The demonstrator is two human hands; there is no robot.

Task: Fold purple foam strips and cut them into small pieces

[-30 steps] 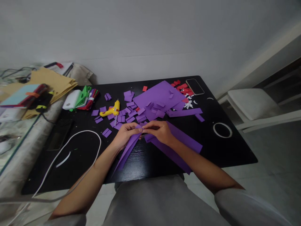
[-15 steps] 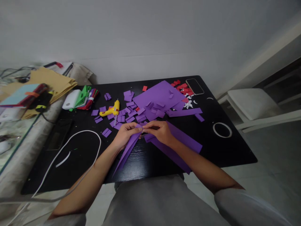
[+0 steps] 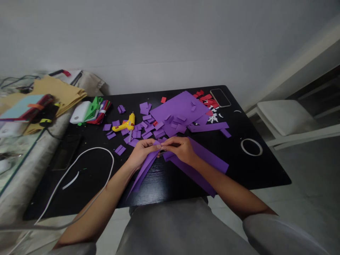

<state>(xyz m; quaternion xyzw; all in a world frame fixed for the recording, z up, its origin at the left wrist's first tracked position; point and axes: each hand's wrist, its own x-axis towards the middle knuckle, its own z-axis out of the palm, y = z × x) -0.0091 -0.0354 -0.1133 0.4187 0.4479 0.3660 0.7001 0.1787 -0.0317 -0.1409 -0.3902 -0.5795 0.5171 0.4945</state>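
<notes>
My left hand point(image 3: 143, 152) is closed on a folded purple paper strip point(image 3: 145, 170), whose long end slants down toward the table's front edge. Right beside it, my right hand point(image 3: 180, 148) pinches at the strip's upper end, thumb and fingertips together; any small piece between those fingertips is too small to make out. Under the right wrist lie long purple paper strips point(image 3: 209, 156). Just beyond the hands are many small folded purple paper pieces point(image 3: 159, 132) and a large purple sheet point(image 3: 175, 106). A yellow glue gun point(image 3: 127, 124) rests among the pieces to the left.
Red paper scraps point(image 3: 209, 101), white scraps point(image 3: 212, 118) and a phone point(image 3: 220, 97) lie at the back right. A white ring point(image 3: 251, 147) is on the right. A white cable point(image 3: 87, 150) loops across the left side. Coloured paper bundles point(image 3: 98, 109) stand back left. A white chair point(image 3: 278, 113) is beyond.
Almost nothing differs. Both hands keep their hold at the strip's upper end, and the view has shifted very slightly.
</notes>
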